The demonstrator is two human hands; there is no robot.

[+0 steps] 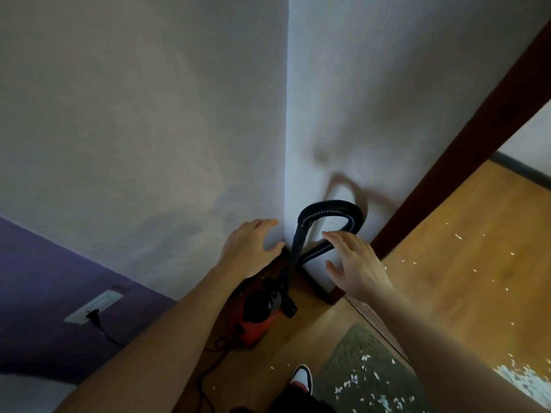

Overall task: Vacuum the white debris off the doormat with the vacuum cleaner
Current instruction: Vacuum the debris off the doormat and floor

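A small red and black vacuum cleaner [258, 314] stands on the wooden floor in the wall corner. Its black ribbed hose [331, 207] loops up against the wall. My left hand [249, 248] reaches toward the corner with fingers spread, holding nothing, left of the hose. My right hand [356, 263] hovers open just right of the hose loop, fingers near it but apart. The grey-green doormat [354, 368] lies at the bottom right, strewn with white debris [365, 358].
A black power cord [208, 365] runs from the vacuum to a wall socket [94, 305] on the purple wall section. A dark wooden door frame [453, 162] rises on the right. More white bits [474, 269] dot the floor beyond. A shoe [301, 380] is at the bottom.
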